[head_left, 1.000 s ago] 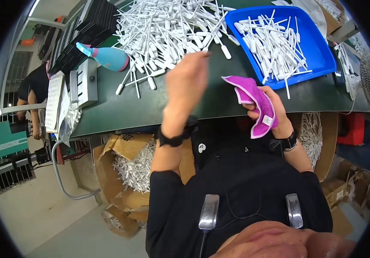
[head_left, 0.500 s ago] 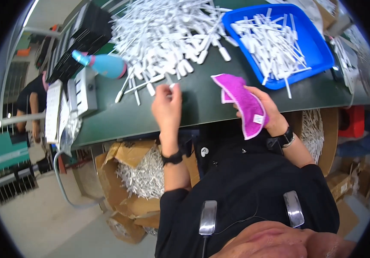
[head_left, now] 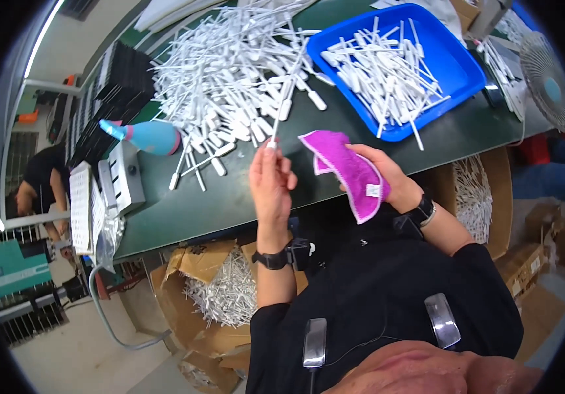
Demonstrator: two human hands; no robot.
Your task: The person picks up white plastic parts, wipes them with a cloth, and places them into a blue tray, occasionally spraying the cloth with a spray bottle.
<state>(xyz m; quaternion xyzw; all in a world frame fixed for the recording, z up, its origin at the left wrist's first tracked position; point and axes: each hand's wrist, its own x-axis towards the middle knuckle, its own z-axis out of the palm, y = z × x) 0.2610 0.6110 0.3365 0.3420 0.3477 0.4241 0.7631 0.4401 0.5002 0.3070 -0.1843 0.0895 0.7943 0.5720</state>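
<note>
At the frame's centre, the left hand (head_left: 271,184) pinched a slim white plastic-looking stick (head_left: 275,130), which a slack fingertip hold could have dropped, while the right hand (head_left: 391,177), right of centre, gripped a white-edged magenta cloth (head_left: 353,172).

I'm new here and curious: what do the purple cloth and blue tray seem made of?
Purple cloth: soft-looking fabric, perhaps microfibre, judging by its fuzzy surface and pale stitched-looking edging.
Blue tray: probably moulded plastic, smooth and slightly glossy, from its even colour and rounded corners.
</note>
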